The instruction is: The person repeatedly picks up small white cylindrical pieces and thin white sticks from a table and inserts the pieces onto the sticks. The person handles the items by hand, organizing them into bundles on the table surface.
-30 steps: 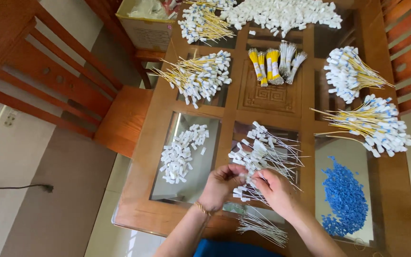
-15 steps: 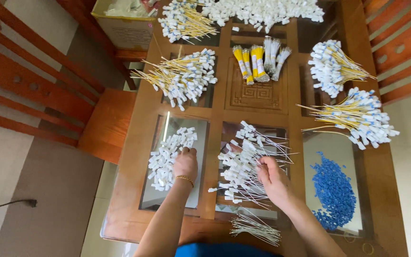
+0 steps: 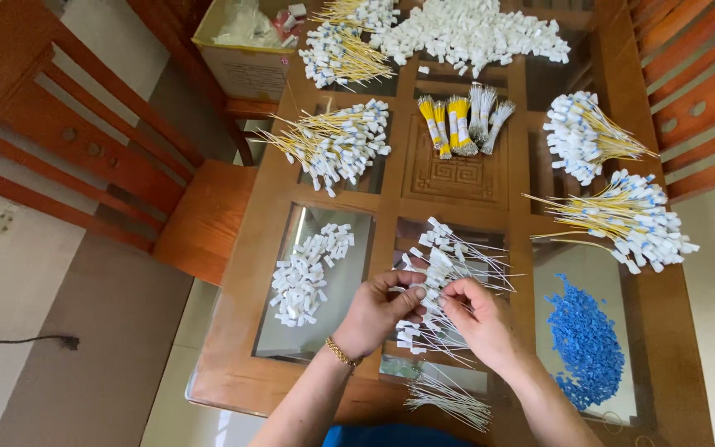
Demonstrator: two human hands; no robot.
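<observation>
My left hand (image 3: 381, 310) and my right hand (image 3: 477, 319) meet over a loose pile of white tags with thin white wires (image 3: 457, 263) on the glass-topped wooden table (image 3: 457, 178). Both hands pinch one small white tag piece (image 3: 426, 296) between their fingertips. A gold bracelet (image 3: 339, 354) sits on my left wrist. A heap of small white plastic caps (image 3: 306, 273) lies just left of my left hand. A bundle of bare white wires (image 3: 448, 397) lies near the table's front edge below my hands.
Small blue plastic pieces (image 3: 585, 343) are heaped at the right. Bundles of yellow-wired white tags (image 3: 337, 142) (image 3: 622, 217) (image 3: 585, 136) lie around. More white pieces (image 3: 473, 33) are piled far back. A cardboard box (image 3: 246, 50) and wooden chairs (image 3: 84, 157) stand at the left.
My left hand went to the white caps at the left, then came back to meet my right hand over the tag pile. The camera view shifted slightly.
</observation>
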